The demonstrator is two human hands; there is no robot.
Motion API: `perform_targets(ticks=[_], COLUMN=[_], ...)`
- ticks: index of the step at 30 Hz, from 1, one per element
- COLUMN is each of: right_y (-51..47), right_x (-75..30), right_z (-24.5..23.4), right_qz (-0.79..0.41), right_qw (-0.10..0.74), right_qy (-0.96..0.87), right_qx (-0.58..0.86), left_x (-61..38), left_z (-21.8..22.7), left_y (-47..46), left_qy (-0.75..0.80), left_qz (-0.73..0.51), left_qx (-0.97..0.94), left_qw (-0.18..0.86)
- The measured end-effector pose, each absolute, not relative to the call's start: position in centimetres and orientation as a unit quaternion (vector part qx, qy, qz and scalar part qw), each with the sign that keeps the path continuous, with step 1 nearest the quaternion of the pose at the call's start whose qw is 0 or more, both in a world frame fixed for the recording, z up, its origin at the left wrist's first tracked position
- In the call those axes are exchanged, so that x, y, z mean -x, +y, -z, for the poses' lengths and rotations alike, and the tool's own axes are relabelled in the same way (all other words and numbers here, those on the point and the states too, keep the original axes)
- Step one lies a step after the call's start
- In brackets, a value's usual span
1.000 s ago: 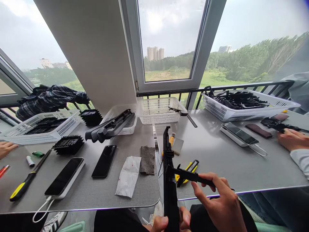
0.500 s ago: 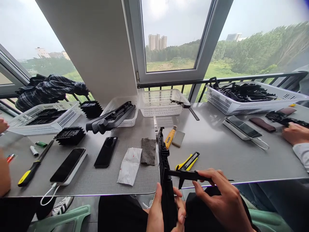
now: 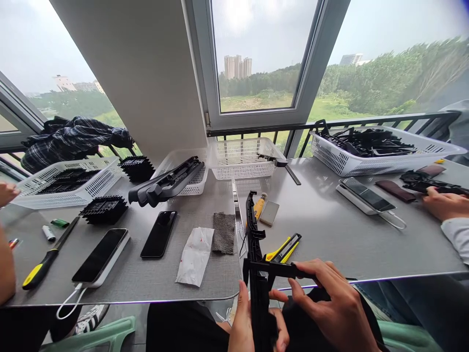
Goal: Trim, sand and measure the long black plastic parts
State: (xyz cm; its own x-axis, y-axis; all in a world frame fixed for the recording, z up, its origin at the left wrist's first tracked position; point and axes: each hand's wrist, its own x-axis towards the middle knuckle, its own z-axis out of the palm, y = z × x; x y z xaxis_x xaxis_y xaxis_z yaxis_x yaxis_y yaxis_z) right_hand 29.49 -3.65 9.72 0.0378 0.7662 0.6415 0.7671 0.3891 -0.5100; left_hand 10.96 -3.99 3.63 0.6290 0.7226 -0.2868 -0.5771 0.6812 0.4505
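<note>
My left hand is closed around a long black plastic part, which stands upright over the table's front edge. Its thumb lies along the left side and the fingers wrap the right. In my right hand is a black caliper, pinched between thumb and fingers. The caliper lies level, its jaws on either side of the plastic part above my left hand; whether both jaws touch it I cannot tell. A yellow utility knife lies on the table just behind the caliper.
A phone, white paper, grey cloth and a file lie leftward. White baskets line the back; one at right holds black parts. Other people's hands show at both sides.
The caliper has shifted left; its jaws now straddle the plastic part, where before they were at its right side. The plastic part has moved slightly right and tilted. The view has shifted a little.
</note>
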Motion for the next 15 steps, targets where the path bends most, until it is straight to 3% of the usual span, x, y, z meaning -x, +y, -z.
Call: perform_targets(ticks=[15], right_y=[-3.1], right_x=[-30.6], right_z=[-10.4], right_qz=[-0.016], right_qw=[0.437], right_qy=[-0.73], right_qx=[0.526], left_x=[-10.4], left_z=[-3.3], left_y=[-3.7], left_qy=[0.095], left_qz=[-0.321], left_qx=[-0.152], left_qw=[0.93])
